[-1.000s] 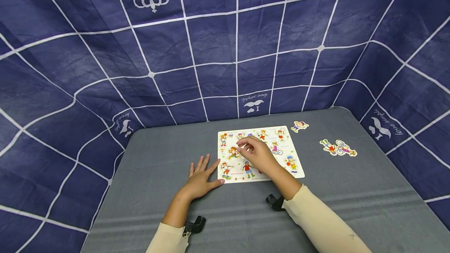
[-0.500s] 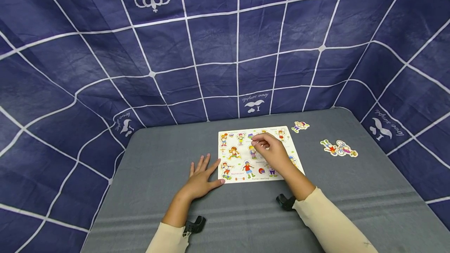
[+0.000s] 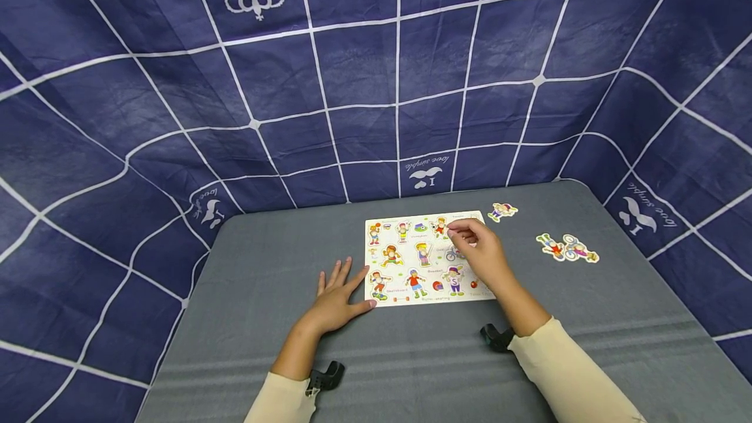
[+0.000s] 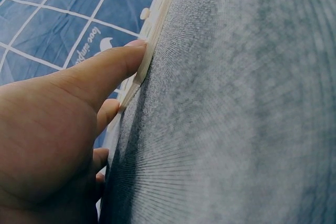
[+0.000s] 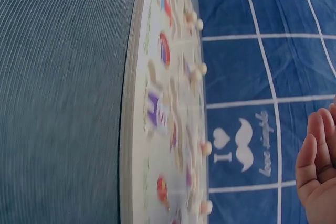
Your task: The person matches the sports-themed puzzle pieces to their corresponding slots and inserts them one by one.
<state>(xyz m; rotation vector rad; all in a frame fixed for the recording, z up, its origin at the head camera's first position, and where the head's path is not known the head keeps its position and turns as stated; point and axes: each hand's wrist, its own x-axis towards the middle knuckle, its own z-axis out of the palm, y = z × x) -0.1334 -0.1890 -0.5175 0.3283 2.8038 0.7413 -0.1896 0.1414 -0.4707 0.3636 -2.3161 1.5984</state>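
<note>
A white wooden peg puzzle board point(image 3: 411, 256) with cartoon sports figures lies flat on the grey table. My left hand point(image 3: 332, 303) rests spread beside its left edge, thumb and forefinger touching the board; the left wrist view shows the thumb point(image 4: 113, 66) against that edge. My right hand point(image 3: 484, 254) hovers over the board's right side, fingers loosely bent, hiding the figures beneath it. The right wrist view shows only part of the right hand point(image 5: 319, 166), with no piece visible in it. Small round knobs point(image 5: 206, 148) stand up from the board.
Right of the board lie loose figure pieces: one point(image 3: 502, 212) near its top right corner, and farther right a red-and-green figure point(image 3: 551, 247) touching or overlapping a cyclist point(image 3: 580, 249). A dark blue curtain point(image 3: 352, 83) with white lines rises behind the table point(image 3: 282, 240).
My right hand has moved right across the board, from its middle to its right side, uncovering middle figures. My left hand has stayed in place.
</note>
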